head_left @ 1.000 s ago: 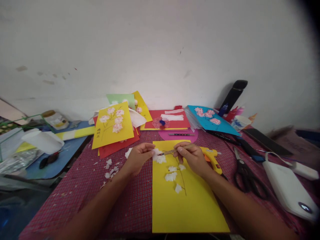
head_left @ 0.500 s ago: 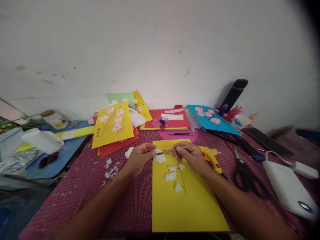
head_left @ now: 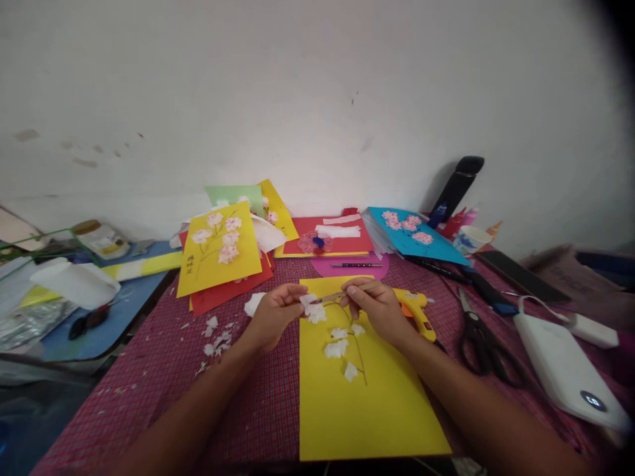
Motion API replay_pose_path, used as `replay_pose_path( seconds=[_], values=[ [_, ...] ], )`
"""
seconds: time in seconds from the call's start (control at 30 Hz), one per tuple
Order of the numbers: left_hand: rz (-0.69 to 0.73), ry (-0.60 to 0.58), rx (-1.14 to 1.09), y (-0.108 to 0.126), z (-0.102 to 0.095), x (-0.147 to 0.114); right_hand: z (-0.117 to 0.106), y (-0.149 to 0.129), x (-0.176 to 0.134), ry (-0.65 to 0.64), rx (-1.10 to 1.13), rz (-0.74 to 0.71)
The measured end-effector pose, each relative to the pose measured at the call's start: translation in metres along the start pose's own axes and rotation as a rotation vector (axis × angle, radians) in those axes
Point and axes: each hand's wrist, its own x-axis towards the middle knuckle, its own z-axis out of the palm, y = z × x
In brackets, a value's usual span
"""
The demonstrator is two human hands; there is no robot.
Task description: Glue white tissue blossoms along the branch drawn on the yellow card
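Note:
My left hand (head_left: 282, 311) pinches a small piece of white paper (head_left: 308, 301) over the upper left of a yellow sheet (head_left: 367, 423). My right hand (head_left: 373, 305) is closed around a thin brown stick (head_left: 333, 297), its darker tip pointing left at the paper; whether it touches is too small to tell. A drawn dark branch (head_left: 361, 357) runs down the sheet. White paper petals (head_left: 336, 348) sit along it, and more lie just under my left fingertips.
A yellow glue gun (head_left: 419, 311) lies right of the sheet, beside black scissors (head_left: 483, 344) and a white power bank (head_left: 565, 370). Paper scraps (head_left: 218, 344) are scattered left. Finished flower cards (head_left: 223, 244) lean behind; a blue card (head_left: 419, 238) stands near a paper cup (head_left: 471, 239).
The stick has tilted, its right end rising, and more of it shows beyond my right hand. The paper at my left fingertips stands up more. The whole view has shifted slightly.

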Motion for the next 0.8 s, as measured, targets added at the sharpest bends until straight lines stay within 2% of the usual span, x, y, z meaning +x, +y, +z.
replay_pose_path(
  seconds=[0.47, 0.8],
  values=[
    [0.012, 0.002, 0.055, -0.0054, -0.0013, 0.0005, -0.0007, -0.0022, -0.0011, -0.059, -0.008, 0.029],
    [0.038, -0.008, 0.09, -0.0089, 0.0008, 0.0006, -0.0007, -0.0005, -0.0003, -0.078, 0.08, 0.068]
  ],
)
